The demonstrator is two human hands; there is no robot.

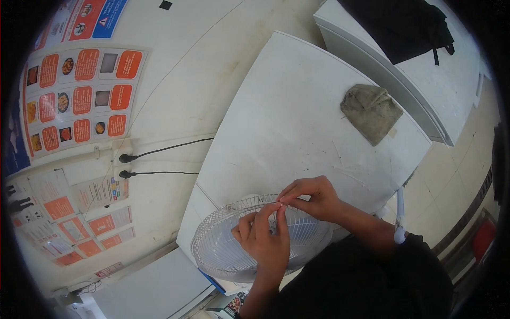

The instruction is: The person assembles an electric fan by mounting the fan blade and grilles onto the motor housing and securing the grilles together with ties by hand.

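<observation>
Two hands, our left hand (263, 239) and our right hand (320, 199), meet fingertip to fingertip at the far rim of the wire fan guard (308, 237). Whether either grip is closed on some small piece there, we cannot tell. The guard sits at the near end of the white bench (287, 117), with a grey-brown rag (372, 111) far to the right. We would do best to steady with the left fingers and move the right gently, sparing the thin wires.

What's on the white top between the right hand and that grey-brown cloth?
The head view shows thin white strips and dark specks between the right hand and cloth.
</observation>
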